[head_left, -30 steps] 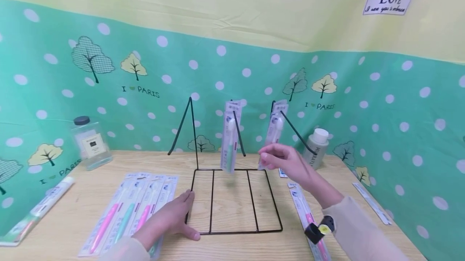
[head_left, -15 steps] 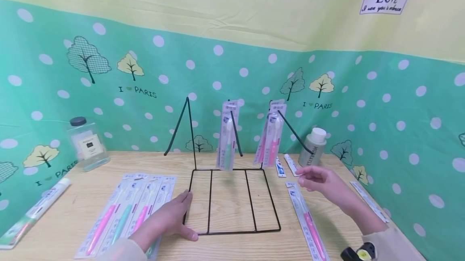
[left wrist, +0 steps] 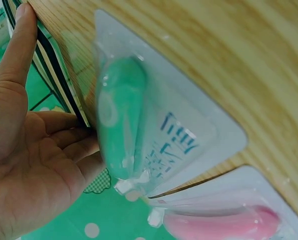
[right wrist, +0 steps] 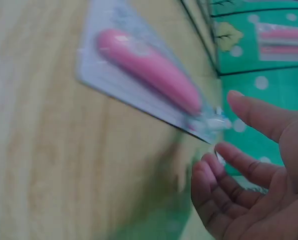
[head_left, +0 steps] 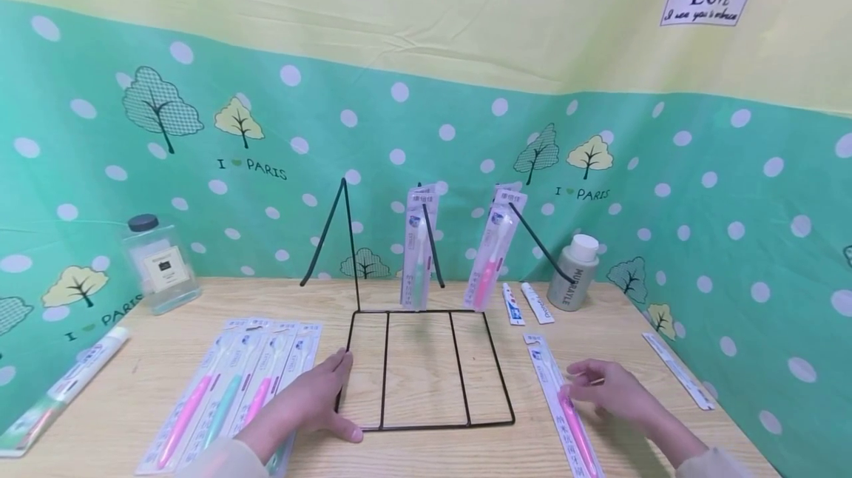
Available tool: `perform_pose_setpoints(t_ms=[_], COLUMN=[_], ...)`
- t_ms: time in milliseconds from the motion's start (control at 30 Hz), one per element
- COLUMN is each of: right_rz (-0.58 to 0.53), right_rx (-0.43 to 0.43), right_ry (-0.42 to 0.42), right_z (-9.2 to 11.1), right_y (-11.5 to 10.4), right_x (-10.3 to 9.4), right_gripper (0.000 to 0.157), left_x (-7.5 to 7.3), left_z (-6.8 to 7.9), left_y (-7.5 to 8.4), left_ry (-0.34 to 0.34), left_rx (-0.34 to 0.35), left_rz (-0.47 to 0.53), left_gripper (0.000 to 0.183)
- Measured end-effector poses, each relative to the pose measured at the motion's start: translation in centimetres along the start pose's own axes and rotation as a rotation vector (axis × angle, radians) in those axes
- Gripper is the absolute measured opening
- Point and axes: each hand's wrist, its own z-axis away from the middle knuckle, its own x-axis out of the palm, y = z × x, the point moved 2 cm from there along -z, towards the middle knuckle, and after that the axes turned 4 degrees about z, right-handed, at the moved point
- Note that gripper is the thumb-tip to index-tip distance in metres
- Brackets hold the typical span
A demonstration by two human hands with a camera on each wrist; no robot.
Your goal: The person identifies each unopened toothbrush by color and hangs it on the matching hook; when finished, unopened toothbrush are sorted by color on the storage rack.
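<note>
My left hand (head_left: 318, 400) rests against the left side of the black wire rack (head_left: 426, 428), thumb at its front corner and fingers along the side bar. Over on the right, my right hand (head_left: 612, 389) hovers beside a packaged pink toothbrush (head_left: 575, 426) lying on the table. Its fingers are loosely bent and spread, holding nothing; in the right wrist view the thumb stands apart from the fingers near the toothbrush pack (right wrist: 149, 70). A packaged green toothbrush (head_left: 418, 263) hangs from the rack's middle hook, and a packaged pink toothbrush (head_left: 491, 260) from the right hook.
Several packaged toothbrushes (head_left: 216, 400) lie left of the rack. A glass bottle (head_left: 163, 267) and a toothpaste tube (head_left: 73, 389) are farther left. Behind my right hand are two small tubes (head_left: 537, 303), a grey bottle (head_left: 574, 276) and a narrow white pack (head_left: 677, 371).
My right hand has let go of the pink toothbrush pack on the right hook and moved down to the one on the table. The hung pack has swung. My left hand stays at the rack.
</note>
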Motion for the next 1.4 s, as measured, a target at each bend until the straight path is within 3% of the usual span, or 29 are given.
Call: perform_pose_setpoints(t_ms=[200, 333, 700, 867, 967, 1067, 1233, 1400], right_rz=[0.214, 0.201, 0.055, -0.028, -0.047, -0.092, -0.212, -0.276], right_rx=[0.033, 0.074, 0.165, 0.174, 0.144, 0.087, -0.016, -0.033], right_ry=[0.036, 0.036, -0.026, -0.044, -0.048, -0.075, -0.134, -0.083], right_z=[0.0, -0.1, -0.3, 0.0, 0.2, 0.6, 1.3, 2.3], right_y=[-0.7, -1.2, -1.1, -0.7, -0.4, -0.3, -0.3, -1.1], right_x=[1.0, 1.5, 1.5, 1.2, 0.9, 0.4, -0.9, -2.5], right_gripper=[0.070, 0.072, 0.081, 0.056, 0.039, 0.034, 0.040, 0.046], left_x=[0.1, 0.0, 0.2, 0.2, 0.2, 0.2, 0.1, 0.2], left_z=[0.0, 0.0, -0.2, -0.2, -0.2, -0.2, -0.1, 0.0], left_y=[0.0, 0.1, -0.1, -0.2, -0.2, -0.2, -0.1, -0.2], left_ry=[0.009, 0.012, 0.004, 0.005, 0.001, -0.002, 0.001, 0.003], left_rx=[0.012, 0.019, 0.023, 0.020, 0.014, 0.011, 0.009, 0.007], left_rz=[-0.002, -0.003, -0.006, -0.004, -0.003, -0.003, -0.004, -0.003], left_gripper=[0.122, 0.122, 0.122, 0.123, 0.123, 0.122, 0.123, 0.123])
